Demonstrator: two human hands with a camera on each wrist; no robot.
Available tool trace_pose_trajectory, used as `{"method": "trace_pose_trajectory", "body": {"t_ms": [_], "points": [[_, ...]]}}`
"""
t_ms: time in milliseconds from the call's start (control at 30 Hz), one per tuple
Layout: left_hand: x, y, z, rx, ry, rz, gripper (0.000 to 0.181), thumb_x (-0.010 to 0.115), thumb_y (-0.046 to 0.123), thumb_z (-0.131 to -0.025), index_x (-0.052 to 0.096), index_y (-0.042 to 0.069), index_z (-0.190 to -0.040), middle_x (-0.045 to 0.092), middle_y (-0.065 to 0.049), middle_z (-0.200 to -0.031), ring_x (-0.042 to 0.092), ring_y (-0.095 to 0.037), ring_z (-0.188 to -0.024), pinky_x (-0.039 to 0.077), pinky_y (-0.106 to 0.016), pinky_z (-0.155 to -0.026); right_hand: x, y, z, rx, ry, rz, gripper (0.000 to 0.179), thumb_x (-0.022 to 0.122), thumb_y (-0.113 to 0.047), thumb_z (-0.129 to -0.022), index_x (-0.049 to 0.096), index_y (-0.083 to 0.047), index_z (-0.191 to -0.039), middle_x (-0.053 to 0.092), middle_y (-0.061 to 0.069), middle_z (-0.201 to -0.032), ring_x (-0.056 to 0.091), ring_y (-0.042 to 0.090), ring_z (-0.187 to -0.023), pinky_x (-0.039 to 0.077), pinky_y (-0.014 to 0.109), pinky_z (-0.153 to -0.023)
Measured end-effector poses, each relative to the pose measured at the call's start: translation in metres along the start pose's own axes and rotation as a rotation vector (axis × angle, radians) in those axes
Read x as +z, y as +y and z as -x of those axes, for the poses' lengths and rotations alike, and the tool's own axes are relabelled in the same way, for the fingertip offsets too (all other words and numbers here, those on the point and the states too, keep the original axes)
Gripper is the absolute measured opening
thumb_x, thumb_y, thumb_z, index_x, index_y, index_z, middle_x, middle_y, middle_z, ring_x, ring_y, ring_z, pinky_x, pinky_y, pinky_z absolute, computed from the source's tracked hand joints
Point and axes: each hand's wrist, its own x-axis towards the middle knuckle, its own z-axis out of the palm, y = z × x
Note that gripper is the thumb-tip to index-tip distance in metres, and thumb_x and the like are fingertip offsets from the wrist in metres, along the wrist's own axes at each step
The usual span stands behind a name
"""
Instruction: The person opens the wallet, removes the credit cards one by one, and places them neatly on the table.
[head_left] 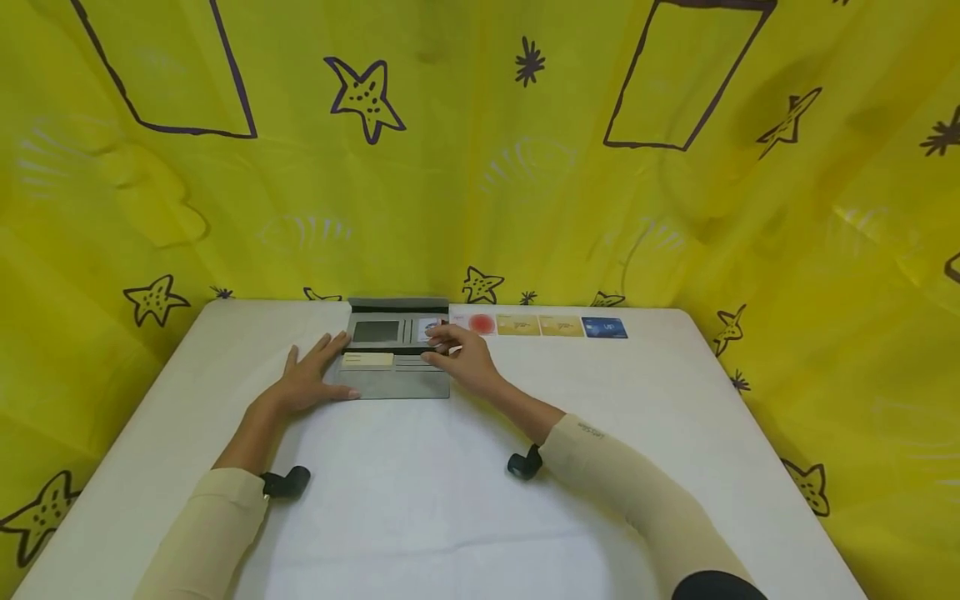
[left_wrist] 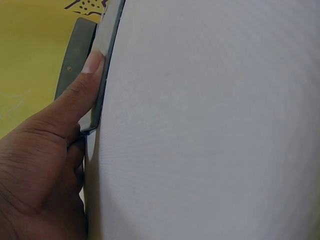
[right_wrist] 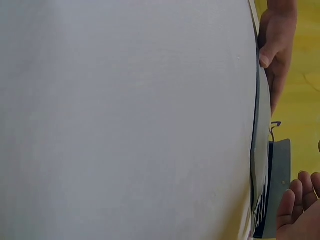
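The left hand (head_left: 303,382) lies spread on a grey wallet (head_left: 405,386). The right hand (head_left: 468,360) partly hides a white card (head_left: 423,327), pinching or not I can't tell; four cards (head_left: 517,326) lie rightward.

Your head camera looks forward and down on the bench (head_left: 420,508) from farther back; your wrist cameras (head_left: 291,482) sit close, tipped sideways, facing the grey wallet (head_left: 401,385), which all three share.

One grey wallet (head_left: 408,385), four cards (head_left: 561,326) lying beside it — two gold (head_left: 517,325), one blue (head_left: 604,327), one red-spotted (head_left: 482,323) — two wrist cameras (head_left: 287,482)
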Motion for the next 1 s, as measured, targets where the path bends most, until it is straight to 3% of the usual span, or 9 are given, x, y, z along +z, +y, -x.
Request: {"method": "trace_pose_trajectory", "body": {"t_ms": [233, 567, 1000], "points": [[0.001, -0.001, 0.0, 0.005, -0.001, 0.001, 0.107, 0.084, 0.043, -0.088, 0.024, 0.001, -0.166, 0.017, -0.024, -0.172, 0.004, -0.046, -0.158, -0.016, -0.07, -0.118, 0.013, -0.003, -0.005, 0.013, -0.039, -0.043, 0.036, 0.081, -0.002, -0.092, 0.07, 0.008, -0.124, 0.071, 0.019, -0.109, 0.066, 0.02, -0.093, 0.055, 0.021, -0.08], [-0.001, -0.002, -0.003, -0.01, 0.004, -0.029, 0.107, 0.085, 0.045, -0.087, 0.024, 0.003, -0.166, 0.017, -0.023, -0.172, 0.005, -0.046, -0.158, -0.016, -0.07, -0.118, 0.026, -0.004, -0.012, 0.043, -0.042, -0.038, 0.031, 0.082, -0.004, -0.092, 0.072, 0.005, -0.12, 0.074, 0.015, -0.11, 0.068, 0.019, -0.092, 0.057, 0.024, -0.08], [-0.001, 0.0, -0.002, -0.013, -0.01, -0.014, 0.107, 0.084, 0.044, -0.088, 0.024, 0.003, -0.166, 0.017, -0.023, -0.172, 0.004, -0.046, -0.158, -0.016, -0.07, -0.118, 0.04, -0.006, -0.019, 0.021, -0.055, -0.035, 0.028, 0.081, -0.004, -0.092, 0.073, 0.007, -0.118, 0.075, 0.016, -0.11, 0.069, 0.019, -0.091, 0.057, 0.024, -0.08]]}}
